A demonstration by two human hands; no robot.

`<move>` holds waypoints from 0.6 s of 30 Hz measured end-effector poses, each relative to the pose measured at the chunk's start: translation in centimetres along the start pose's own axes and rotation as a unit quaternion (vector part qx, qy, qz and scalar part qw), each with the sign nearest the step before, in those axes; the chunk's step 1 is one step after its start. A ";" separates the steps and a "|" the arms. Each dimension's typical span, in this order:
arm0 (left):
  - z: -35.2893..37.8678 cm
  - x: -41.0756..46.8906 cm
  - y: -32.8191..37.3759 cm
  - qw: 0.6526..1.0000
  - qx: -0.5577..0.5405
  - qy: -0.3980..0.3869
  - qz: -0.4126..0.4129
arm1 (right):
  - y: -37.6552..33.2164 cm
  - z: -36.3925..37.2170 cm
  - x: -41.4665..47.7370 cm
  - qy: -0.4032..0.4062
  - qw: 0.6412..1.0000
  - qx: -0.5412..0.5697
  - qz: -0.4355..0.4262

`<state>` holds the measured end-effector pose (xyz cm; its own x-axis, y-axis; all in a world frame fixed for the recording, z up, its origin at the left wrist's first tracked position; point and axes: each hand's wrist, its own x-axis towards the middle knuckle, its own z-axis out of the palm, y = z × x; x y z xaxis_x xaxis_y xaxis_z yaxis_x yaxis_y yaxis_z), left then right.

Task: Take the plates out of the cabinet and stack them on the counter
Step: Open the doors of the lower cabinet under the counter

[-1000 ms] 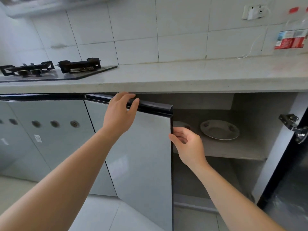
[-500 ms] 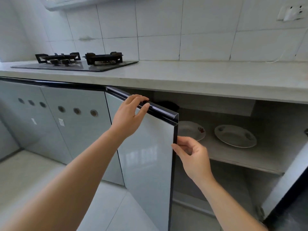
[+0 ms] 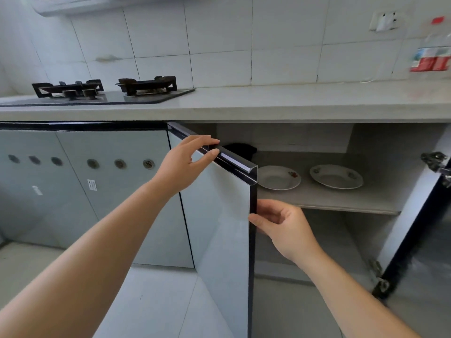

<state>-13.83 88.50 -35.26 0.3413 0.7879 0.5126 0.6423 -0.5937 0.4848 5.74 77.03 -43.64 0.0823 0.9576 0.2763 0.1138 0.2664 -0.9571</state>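
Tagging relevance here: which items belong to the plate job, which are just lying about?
Job: left plate, right plate, cabinet shelf, counter, cabinet door gripped by left hand and right hand.
Lying about: gas stove, wall socket, red-labelled item, dark object behind the door.

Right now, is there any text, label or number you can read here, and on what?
Nothing here is legible.
Red and white package at the right, against the wall: print blurred.
Small white sticker on a closed cabinet door: too small to read.
Red tag on the wall: blurred.
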 end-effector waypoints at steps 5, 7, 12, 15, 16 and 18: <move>-1.9 -1.3 -2.1 0.998 -0.063 -0.002 0.015 | -0.9 3.8 -1.3 0.005 1.000 0.005 0.012; -3.0 -2.1 -3.0 0.996 -0.093 0.001 0.017 | -1.2 5.9 -1.8 0.001 1.000 0.003 0.007; -6.2 -5.1 -4.8 0.985 -0.169 0.009 -0.011 | -1.8 11.9 -3.2 -0.014 1.000 -0.002 -0.026; -8.4 -7.4 -5.7 0.983 -0.180 0.005 -0.027 | -2.2 15.3 -3.8 -0.013 0.999 -0.001 -0.049; -9.1 -8.2 -5.8 0.982 -0.186 0.004 -0.030 | -2.2 16.3 -4.0 -0.010 0.998 0.000 -0.055; -10.6 -9.7 -6.0 0.982 -0.186 -0.001 -0.034 | -2.3 18.1 -4.2 -0.007 0.998 0.006 -0.063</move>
<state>-28.20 82.69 -35.63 0.3077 0.8279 0.4690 0.3692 -0.5582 0.7430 -12.78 74.40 -44.15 0.0538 0.9175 0.3941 0.1106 0.3868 -0.9155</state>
